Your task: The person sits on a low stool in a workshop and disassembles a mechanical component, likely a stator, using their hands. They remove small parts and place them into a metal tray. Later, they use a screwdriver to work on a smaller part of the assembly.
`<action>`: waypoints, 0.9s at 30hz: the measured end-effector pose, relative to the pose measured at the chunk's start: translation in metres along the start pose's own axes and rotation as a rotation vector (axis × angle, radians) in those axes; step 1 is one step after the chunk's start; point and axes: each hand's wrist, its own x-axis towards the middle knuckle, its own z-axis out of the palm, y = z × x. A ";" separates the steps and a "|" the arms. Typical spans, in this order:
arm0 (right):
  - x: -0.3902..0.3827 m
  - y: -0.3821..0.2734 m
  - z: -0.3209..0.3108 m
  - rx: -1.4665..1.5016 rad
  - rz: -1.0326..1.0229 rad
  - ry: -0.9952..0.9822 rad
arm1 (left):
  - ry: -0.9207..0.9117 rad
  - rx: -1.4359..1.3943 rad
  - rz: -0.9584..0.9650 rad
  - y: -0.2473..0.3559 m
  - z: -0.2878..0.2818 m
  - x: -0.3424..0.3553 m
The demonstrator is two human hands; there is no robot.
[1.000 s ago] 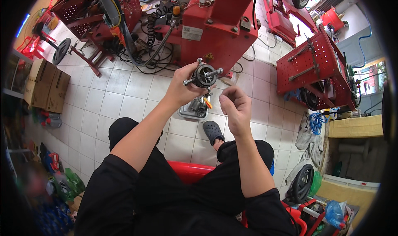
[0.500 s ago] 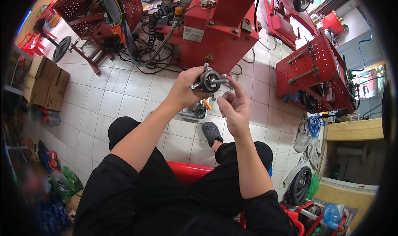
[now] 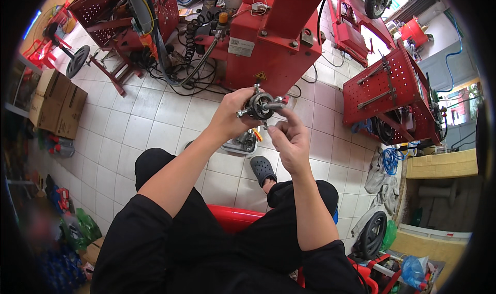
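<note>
My left hand point(image 3: 235, 110) is closed round a dark, ring-shaped metal part point(image 3: 253, 107), held up in front of my knees. Several silver bolts stick out around its rim, and a grey metal rod point(image 3: 273, 106) projects from its centre toward the right. Close on the right is my right hand point(image 3: 293, 139), its index finger and thumb apart and its other fingers curled. The index fingertip is at the rod's end, and the thumb tip is beside the lower bolt point(image 3: 266, 124). Whether the thumb touches that bolt I cannot tell.
Below the part, a grey tray point(image 3: 240, 150) of metal pieces stands on the tiled floor, with a yellow-orange object point(image 3: 257, 134) at its edge. A red machine base point(image 3: 279, 61) rises ahead, cables beside it. Cardboard boxes point(image 3: 57, 105) stand left, a red perforated cabinet point(image 3: 382, 98) right.
My right hand has moved slightly left and down, bringing its index finger to the rod's end and its thumb closer to the lower bolt. My left hand keeps its hold on the part.
</note>
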 end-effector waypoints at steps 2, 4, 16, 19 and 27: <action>0.001 0.000 -0.003 -0.067 0.029 0.034 | 0.040 -0.004 -0.029 -0.002 0.000 0.000; 0.001 0.000 0.000 -0.051 -0.014 0.061 | 0.088 -0.007 -0.014 -0.007 0.000 0.000; 0.001 -0.005 0.001 -0.108 0.031 0.027 | 0.073 -0.042 -0.076 -0.004 -0.001 0.000; 0.001 -0.004 0.007 -0.009 -0.045 0.023 | 0.054 -0.008 -0.044 -0.004 0.001 0.000; 0.003 -0.003 0.003 -0.064 0.074 0.029 | 0.054 -0.022 -0.104 -0.002 0.002 -0.001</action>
